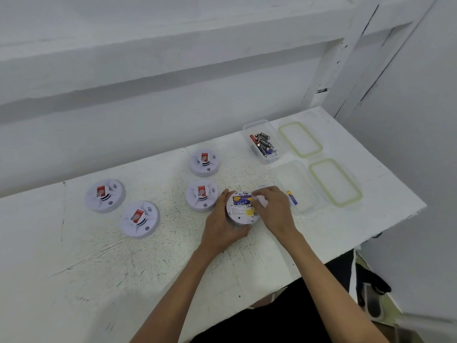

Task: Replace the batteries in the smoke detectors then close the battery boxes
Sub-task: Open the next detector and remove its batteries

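Note:
My left hand (pixel 222 226) grips a white smoke detector (pixel 241 210) turned underside up on the white table (pixel 148 256); a battery shows in its open bay. My right hand (pixel 274 209) is over the detector's right edge, its fingertips pinching a small white piece (pixel 262 200), seemingly the battery cover. Several other detectors lie face up with red stickers: two at the left (pixel 105 195) (pixel 139 219) and two just left of my hands (pixel 202 195) (pixel 204 161). A clear box of batteries (pixel 263 142) stands at the back right. Nearer, another clear box (pixel 296 186) holds one battery (pixel 292 198).
Two clear lids with green seals lie at the right, one (pixel 300 139) beside the battery box, one (pixel 335 181) beside the nearer box. A white wall runs behind the table. The table's right edge drops off next to a dark bag (pixel 371 285) on the floor.

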